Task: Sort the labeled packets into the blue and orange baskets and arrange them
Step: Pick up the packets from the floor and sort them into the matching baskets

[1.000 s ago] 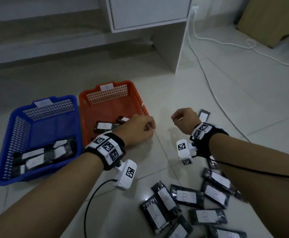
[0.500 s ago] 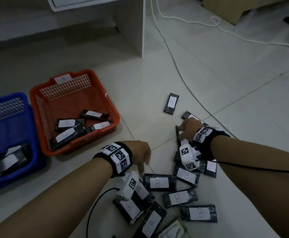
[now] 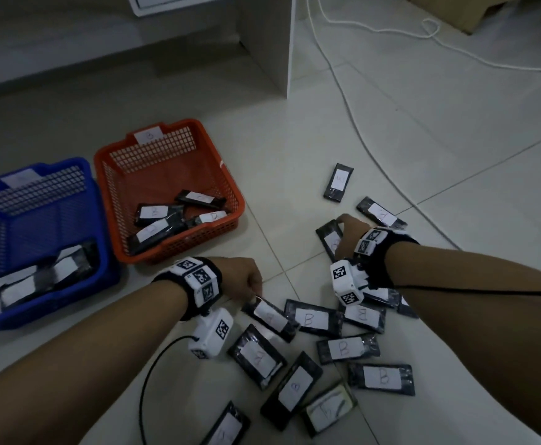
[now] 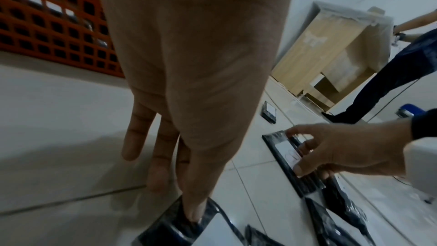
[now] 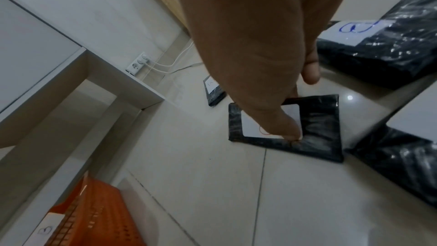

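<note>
Black packets with white lettered labels lie in a loose pile (image 3: 346, 348) on the tiled floor. My left hand (image 3: 256, 293) reaches down with straight fingers, and its thumb tip (image 4: 192, 214) touches the end of one packet (image 3: 270, 316); the index finger is hidden. My right hand (image 3: 343, 229) grips another packet (image 3: 325, 234), thumb on its label (image 5: 290, 134) and fingers over its far end. The orange basket (image 3: 182, 245), tagged B, holds several packets. The blue basket (image 3: 38, 316) to its left also holds several.
Two single packets (image 3: 338, 183) (image 3: 381, 213) lie beyond the right hand. A white cabinet leg (image 3: 269, 43) stands behind the baskets, and a white cable (image 3: 359, 130) runs across the floor. Another person's legs (image 4: 390, 74) stand by a cardboard box.
Both hands have come down from beside the orange basket to the pile. The right hand has closed on a packet, and the left thumb now touches another.
</note>
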